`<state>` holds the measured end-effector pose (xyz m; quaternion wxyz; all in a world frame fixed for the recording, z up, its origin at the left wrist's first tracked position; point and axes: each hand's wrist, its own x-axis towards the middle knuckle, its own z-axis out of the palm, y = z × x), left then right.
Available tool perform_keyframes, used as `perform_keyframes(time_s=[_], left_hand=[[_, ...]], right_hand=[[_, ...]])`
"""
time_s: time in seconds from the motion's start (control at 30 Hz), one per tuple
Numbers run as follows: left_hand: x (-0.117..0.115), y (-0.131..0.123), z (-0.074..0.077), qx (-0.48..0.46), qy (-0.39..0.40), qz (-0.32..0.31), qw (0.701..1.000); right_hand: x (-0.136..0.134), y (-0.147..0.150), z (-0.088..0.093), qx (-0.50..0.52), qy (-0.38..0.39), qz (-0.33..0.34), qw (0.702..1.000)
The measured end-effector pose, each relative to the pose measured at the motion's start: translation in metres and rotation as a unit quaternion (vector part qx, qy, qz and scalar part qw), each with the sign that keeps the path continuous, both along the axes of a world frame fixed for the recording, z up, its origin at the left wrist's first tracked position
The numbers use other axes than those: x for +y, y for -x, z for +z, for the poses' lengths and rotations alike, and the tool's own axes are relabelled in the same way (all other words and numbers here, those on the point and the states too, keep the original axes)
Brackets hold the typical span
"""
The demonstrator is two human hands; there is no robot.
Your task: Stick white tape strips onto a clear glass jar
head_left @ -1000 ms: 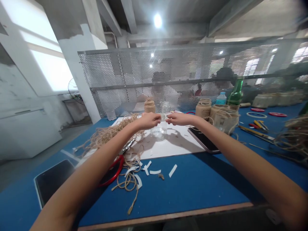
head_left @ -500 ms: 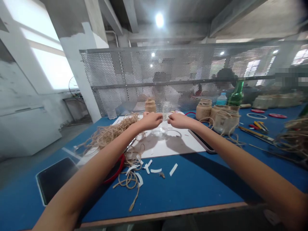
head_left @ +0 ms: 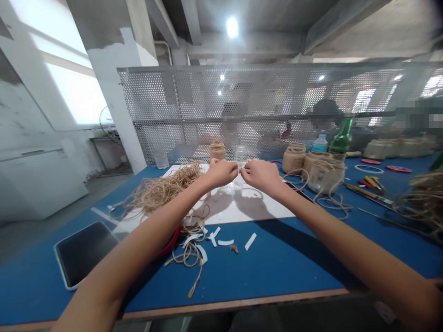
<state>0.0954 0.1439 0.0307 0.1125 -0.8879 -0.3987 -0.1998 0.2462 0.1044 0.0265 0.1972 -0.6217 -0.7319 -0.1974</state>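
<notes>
My left hand [head_left: 223, 173] and my right hand [head_left: 260, 175] are raised close together over a white sheet [head_left: 266, 208]. Both have their fingers pinched. A small pale bit shows between the fingertips, too small to name. Just behind and below them is clear glassware [head_left: 232, 188], largely covered by the hands. Farther back stands a clear glass jar [head_left: 241, 152], and left of it a jar wrapped in twine [head_left: 218, 151]. Beside my left forearm lies a loose heap of jute twine [head_left: 166, 186].
White paper strips [head_left: 250, 241] lie near the front edge of the blue table [head_left: 277, 267]. A tablet [head_left: 85, 253] is at left. On the right are twine-wrapped jars [head_left: 294, 159], a green bottle [head_left: 342, 136] and tools [head_left: 372, 182]. A perforated metal screen [head_left: 200, 101] stands behind, with people beyond.
My right hand has turned, showing more of its back, and both hands have come slightly closer together. The view has shifted a little. Things on the table look unmoved.
</notes>
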Motion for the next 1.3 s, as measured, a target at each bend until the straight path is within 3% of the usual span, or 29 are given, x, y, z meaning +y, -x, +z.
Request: perform_keyframes(time_s=[0.27,0.43,0.53,0.8,1.0,1.23,1.3], left_hand=[[0.000,-0.003,-0.006,-0.033,-0.001,0.007,0.999],[0.000,-0.004,-0.009,-0.044,0.002,0.006,0.999],[0.002,-0.003,-0.010,-0.042,0.008,0.001,0.999],[0.003,-0.003,-0.007,-0.038,0.014,0.004,0.999],[-0.002,-0.002,-0.003,-0.028,0.025,-0.004,0.999],[0.002,0.009,0.003,-0.023,0.028,0.012,0.999],[0.003,0.011,0.004,-0.016,0.028,0.012,0.999]], right_hand=[[0.000,0.001,-0.023,-0.009,-0.121,0.029,0.992],[0.013,-0.005,-0.044,-0.059,-0.250,0.096,0.962],[0.021,-0.011,-0.052,-0.075,-0.270,0.128,0.951],[0.027,-0.022,-0.052,-0.112,-0.265,0.186,0.940],[0.019,-0.025,-0.040,-0.143,-0.137,0.181,0.963],[0.012,-0.041,-0.043,-0.134,-0.068,0.233,0.961],[0.009,-0.053,-0.044,-0.160,-0.067,0.218,0.960]])
